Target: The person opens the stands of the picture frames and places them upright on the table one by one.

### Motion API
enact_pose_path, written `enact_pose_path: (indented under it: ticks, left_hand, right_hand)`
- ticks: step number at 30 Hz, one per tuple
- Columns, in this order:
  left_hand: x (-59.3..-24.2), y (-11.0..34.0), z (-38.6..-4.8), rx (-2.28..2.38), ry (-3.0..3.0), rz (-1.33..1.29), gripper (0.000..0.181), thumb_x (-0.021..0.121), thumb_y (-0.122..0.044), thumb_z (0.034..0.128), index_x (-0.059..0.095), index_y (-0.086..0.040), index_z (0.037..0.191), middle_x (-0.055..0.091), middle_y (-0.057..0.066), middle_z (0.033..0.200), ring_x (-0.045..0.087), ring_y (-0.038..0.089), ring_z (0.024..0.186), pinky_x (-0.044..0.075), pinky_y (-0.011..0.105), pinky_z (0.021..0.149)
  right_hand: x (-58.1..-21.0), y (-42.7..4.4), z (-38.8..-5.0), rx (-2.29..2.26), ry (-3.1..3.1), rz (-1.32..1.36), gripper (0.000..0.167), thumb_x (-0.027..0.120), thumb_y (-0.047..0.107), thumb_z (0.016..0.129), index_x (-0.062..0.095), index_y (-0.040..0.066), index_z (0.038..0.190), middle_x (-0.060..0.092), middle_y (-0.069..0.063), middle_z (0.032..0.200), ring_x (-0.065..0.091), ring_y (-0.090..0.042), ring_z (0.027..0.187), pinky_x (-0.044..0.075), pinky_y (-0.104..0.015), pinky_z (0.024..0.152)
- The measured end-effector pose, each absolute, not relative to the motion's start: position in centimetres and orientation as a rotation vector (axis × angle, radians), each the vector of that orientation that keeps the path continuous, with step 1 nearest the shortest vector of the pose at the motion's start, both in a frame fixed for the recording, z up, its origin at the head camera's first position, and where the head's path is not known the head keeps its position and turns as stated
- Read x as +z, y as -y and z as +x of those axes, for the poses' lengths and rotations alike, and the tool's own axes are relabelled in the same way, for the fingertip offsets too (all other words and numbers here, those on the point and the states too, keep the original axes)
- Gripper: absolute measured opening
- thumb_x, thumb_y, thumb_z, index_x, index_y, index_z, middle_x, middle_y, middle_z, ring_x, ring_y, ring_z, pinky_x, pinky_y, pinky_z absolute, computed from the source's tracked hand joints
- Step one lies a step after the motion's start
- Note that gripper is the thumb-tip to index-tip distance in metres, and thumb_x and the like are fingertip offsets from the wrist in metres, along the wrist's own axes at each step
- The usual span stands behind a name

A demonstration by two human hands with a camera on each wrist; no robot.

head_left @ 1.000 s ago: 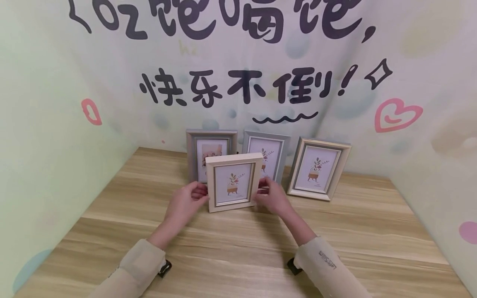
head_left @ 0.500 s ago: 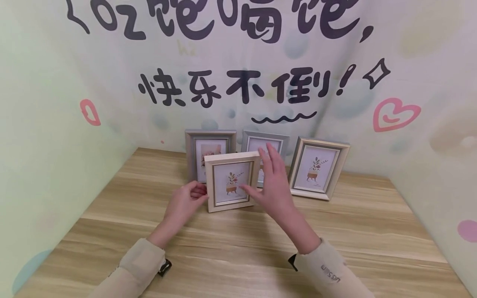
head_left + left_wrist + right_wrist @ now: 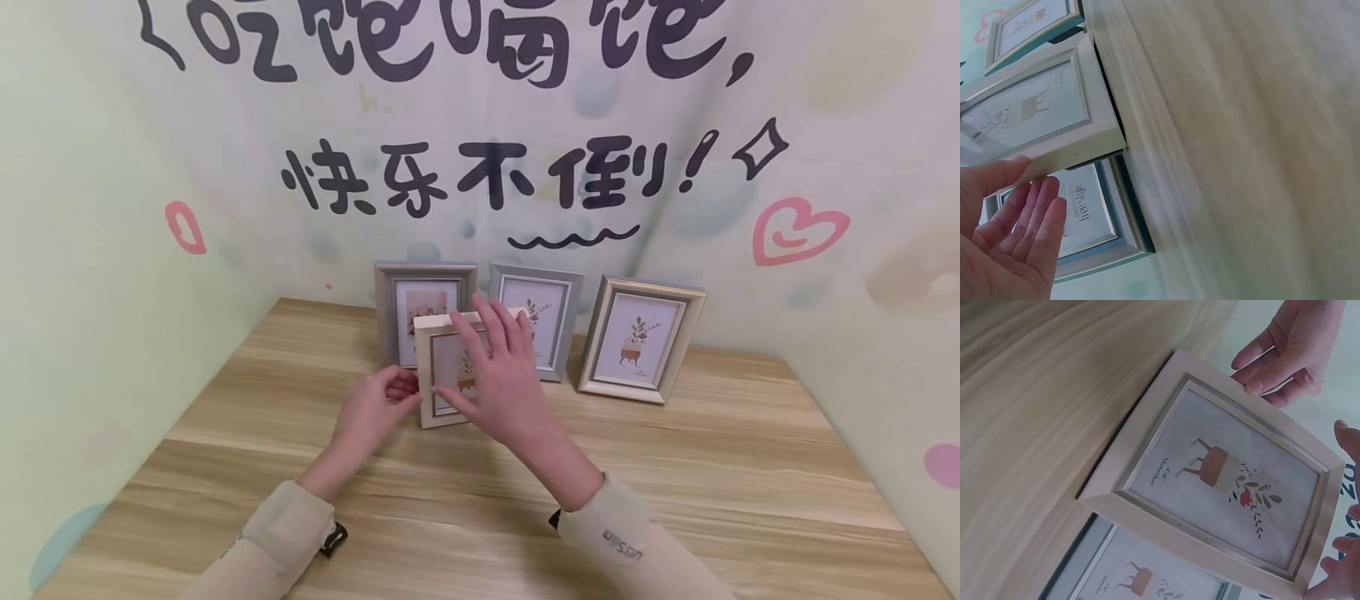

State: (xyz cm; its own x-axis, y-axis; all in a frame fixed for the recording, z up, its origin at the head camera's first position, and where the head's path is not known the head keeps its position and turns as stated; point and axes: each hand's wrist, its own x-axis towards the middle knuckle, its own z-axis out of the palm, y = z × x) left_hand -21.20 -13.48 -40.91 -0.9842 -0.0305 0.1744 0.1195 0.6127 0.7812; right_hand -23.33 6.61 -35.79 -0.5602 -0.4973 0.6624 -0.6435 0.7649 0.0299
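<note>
A cream picture frame with a potted-plant print stands upright on the wood-grain table. My left hand pinches its left edge, the thumb on the side of the border in the left wrist view. My right hand is spread in front of the frame, fingers reaching up to its top and covering much of the print in the head view. In the right wrist view only parts of the right hand show at the right edge; whether it touches the cream frame is hard to tell.
Behind stand a taupe frame with a floral print and a grey-blue frame, both partly covered. A champagne-coloured frame stands to the right. A printed cloth backdrop rises behind the table.
My right hand let go of the cream frame's right edge, lifted, and moved left across its front with fingers spread. The left hand and the frames have stayed put.
</note>
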Motion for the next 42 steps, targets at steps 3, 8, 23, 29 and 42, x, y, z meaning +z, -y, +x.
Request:
enact_pose_path:
  ticks: [3, 8, 23, 29, 42]
  left_hand:
    - [-41.0, 13.4, -21.2, -1.309, 2.665, -0.081, 0.02, 0.075, -0.012, 0.0875, 0.07, -0.003, 0.105, 0.075, 0.012, 0.1, 0.073, 0.024, 0.092, 0.062, 0.035, 0.083]
    - [-41.0, 13.4, -21.3, -1.304, 2.668, -0.085, 0.02, 0.075, -0.011, 0.0875, 0.069, -0.003, 0.105, 0.075, 0.012, 0.1, 0.073, 0.023, 0.092, 0.062, 0.035, 0.083]
    - [-40.6, 13.3, -20.8, -1.23, 2.743, -0.173, 0.02, 0.076, -0.01, 0.0857, 0.07, -0.004, 0.104, 0.076, 0.009, 0.099, 0.073, 0.021, 0.09, 0.062, 0.032, 0.081]
    - [-40.0, 14.4, -20.4, -1.221, 2.799, -0.228, 0.023, 0.068, -0.006, 0.088, 0.067, -0.003, 0.11, 0.074, 0.011, 0.105, 0.072, 0.026, 0.097, 0.061, 0.038, 0.087]
    - [-39.7, 15.9, -20.1, -1.044, 2.834, -0.301, 0.03, 0.065, -0.022, 0.0943, 0.065, -0.007, 0.121, 0.074, 0.012, 0.115, 0.069, 0.032, 0.11, 0.058, 0.049, 0.094]
  right_hand:
    - [-36.0, -6.3, -23.4, 0.251, 2.282, 0.83, 0.092, 0.076, 0.06, 0.078, 0.039, 0.019, 0.152, 0.034, -0.014, 0.157, 0.033, -0.035, 0.144, 0.023, -0.064, 0.122]
    - [-36.2, -6.1, -23.4, 0.203, 2.27, 0.809, 0.086, 0.075, 0.06, 0.079, 0.043, 0.021, 0.149, 0.045, -0.012, 0.148, 0.038, -0.033, 0.139, 0.025, -0.064, 0.121]
    - [-36.3, -6.4, -23.4, 0.26, 2.235, 0.799, 0.073, 0.074, 0.059, 0.081, 0.052, 0.02, 0.138, 0.05, -0.011, 0.138, 0.044, -0.031, 0.132, 0.026, -0.064, 0.12]
    - [-36.2, -6.4, -23.1, 0.316, 2.207, 0.809, 0.069, 0.075, 0.061, 0.078, 0.055, 0.017, 0.126, 0.052, -0.011, 0.13, 0.046, -0.033, 0.123, 0.026, -0.068, 0.118]
    - [-36.1, -4.8, -22.7, 0.338, 2.158, 0.668, 0.064, 0.078, 0.059, 0.072, 0.049, 0.01, 0.101, 0.049, -0.012, 0.115, 0.046, -0.032, 0.111, 0.031, -0.071, 0.112]
